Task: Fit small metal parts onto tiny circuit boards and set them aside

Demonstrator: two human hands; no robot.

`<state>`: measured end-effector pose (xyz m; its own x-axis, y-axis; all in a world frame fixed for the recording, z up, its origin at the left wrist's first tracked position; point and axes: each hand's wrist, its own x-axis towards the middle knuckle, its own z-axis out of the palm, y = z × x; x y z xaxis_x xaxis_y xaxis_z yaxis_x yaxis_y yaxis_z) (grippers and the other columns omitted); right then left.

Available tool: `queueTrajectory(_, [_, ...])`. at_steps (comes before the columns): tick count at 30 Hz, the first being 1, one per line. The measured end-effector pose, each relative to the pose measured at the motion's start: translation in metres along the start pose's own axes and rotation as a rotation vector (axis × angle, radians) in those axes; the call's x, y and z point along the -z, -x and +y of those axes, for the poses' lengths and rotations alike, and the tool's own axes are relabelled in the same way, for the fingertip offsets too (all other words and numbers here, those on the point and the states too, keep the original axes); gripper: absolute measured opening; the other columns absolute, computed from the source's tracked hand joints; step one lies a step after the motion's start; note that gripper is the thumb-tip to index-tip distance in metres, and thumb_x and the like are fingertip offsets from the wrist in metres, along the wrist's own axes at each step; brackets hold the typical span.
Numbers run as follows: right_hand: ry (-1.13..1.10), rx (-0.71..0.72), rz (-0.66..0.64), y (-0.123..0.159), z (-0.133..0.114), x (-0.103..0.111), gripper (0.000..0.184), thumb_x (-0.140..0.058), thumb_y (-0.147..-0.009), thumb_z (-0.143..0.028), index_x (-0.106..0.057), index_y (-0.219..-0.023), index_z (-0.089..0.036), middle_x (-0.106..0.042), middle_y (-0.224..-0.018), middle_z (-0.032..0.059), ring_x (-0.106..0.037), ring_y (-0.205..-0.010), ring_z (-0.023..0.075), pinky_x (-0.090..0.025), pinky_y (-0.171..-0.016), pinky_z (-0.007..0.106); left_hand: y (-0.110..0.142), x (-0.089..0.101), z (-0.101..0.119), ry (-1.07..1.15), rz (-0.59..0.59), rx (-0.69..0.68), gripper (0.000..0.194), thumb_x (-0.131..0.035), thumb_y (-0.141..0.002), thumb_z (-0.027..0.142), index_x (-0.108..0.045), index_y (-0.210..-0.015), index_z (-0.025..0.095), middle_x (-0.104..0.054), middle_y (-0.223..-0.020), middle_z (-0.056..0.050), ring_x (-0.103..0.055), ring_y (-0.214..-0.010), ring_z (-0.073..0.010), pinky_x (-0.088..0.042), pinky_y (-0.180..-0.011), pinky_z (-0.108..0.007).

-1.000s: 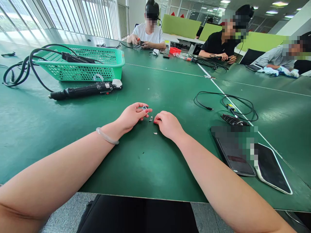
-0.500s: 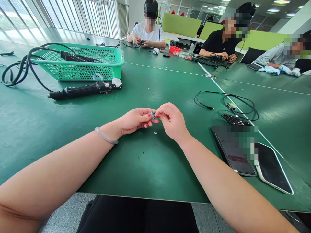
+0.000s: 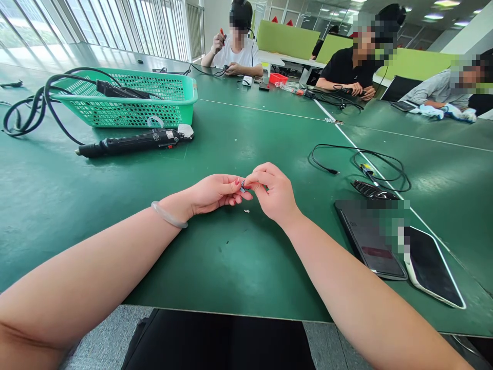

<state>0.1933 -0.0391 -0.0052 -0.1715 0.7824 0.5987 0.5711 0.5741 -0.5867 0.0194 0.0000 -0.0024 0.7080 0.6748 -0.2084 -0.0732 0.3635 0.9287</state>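
A small dark-and-silver part (image 3: 243, 188), too small to name surely, is pinched between the thumb and fingers of my left hand (image 3: 215, 193). My right hand (image 3: 275, 192) is closed beside it, thumb and forefinger pressed together against the part's upper right and covering some of it. Whether those fingertips hold a separate piece is hidden. Both hands hover just over the green table (image 3: 215, 267). Below the fingertips, a tiny white piece (image 3: 246, 211) lies on the tabletop, with a tiny dark speck (image 3: 227, 242) nearer me.
A black electric screwdriver (image 3: 131, 143) lies in front of a green mesh basket (image 3: 154, 113) at the left. On the right are a black cable (image 3: 400, 164), a dark flat case (image 3: 365, 241) and a white-edged phone (image 3: 435, 267). Several people sit at the far side.
My right fingers have moved slightly left over the small part, which now looks tilted and more covered. Across the table, a person in white has raised one hand with an orange-tipped object.
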Motion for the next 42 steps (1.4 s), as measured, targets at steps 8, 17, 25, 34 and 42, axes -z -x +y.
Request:
queueTrajectory(8, [-0.089,-0.160,-0.004,0.000,0.006,0.001,0.012,-0.062,-0.079,-0.020,-0.072,-0.073,-0.026,-0.056,-0.080,-0.0004,-0.049,-0.066,0.0107,-0.042,-0.061,0.027,-0.001,0.000,0.000,-0.033,0.039,-0.007,0.012,-0.062,-0.082,0.022,-0.067,-0.087,0.012,-0.067,-0.079,-0.006,-0.052,-0.061,-0.0070,-0.042,-0.060,-0.022])
queueTrajectory(17, [0.016,0.002,0.025,0.001,0.005,0.004,0.018,-0.059,-0.083,-0.019,-0.072,-0.073,-0.027,-0.057,-0.078,-0.0004,-0.053,-0.073,0.0122,-0.044,-0.066,0.027,-0.001,0.002,-0.001,0.006,0.021,0.006,0.014,-0.062,-0.082,0.024,-0.065,-0.085,0.011,-0.067,-0.078,-0.006,-0.052,-0.061,-0.0067,-0.042,-0.060,-0.021])
queueTrajectory(25, [0.030,-0.102,-0.212,-0.001,0.003,0.011,0.008,-0.062,-0.079,-0.022,-0.069,-0.074,-0.023,-0.059,-0.077,-0.0009,-0.048,-0.062,0.0098,-0.039,-0.059,0.026,-0.004,0.002,0.003,-0.091,0.383,-0.100,0.021,-0.060,-0.084,0.024,-0.063,-0.101,0.012,-0.064,-0.072,-0.003,-0.049,-0.055,-0.0055,-0.039,-0.055,-0.020])
queueTrajectory(34, [0.138,-0.235,-0.666,0.001,0.006,0.012,0.009,-0.060,-0.075,-0.016,-0.065,-0.069,-0.021,-0.058,-0.078,-0.0010,-0.050,-0.067,0.0104,-0.038,-0.061,0.025,-0.003,-0.003,0.009,-0.080,0.488,-0.042,0.019,-0.060,-0.084,0.023,-0.062,-0.098,0.011,-0.064,-0.072,-0.004,-0.048,-0.052,-0.0041,-0.040,-0.054,-0.019])
queueTrajectory(42, [0.103,-0.257,-0.427,0.000,0.004,0.009,0.014,-0.051,-0.079,-0.016,-0.060,-0.070,-0.020,-0.060,-0.070,-0.0012,-0.050,-0.063,0.0110,-0.039,-0.062,0.026,-0.003,0.001,0.005,0.005,0.394,-0.047,0.018,-0.061,-0.080,0.011,-0.062,-0.098,0.009,-0.068,-0.090,-0.009,-0.058,-0.062,-0.0055,-0.049,-0.063,-0.019])
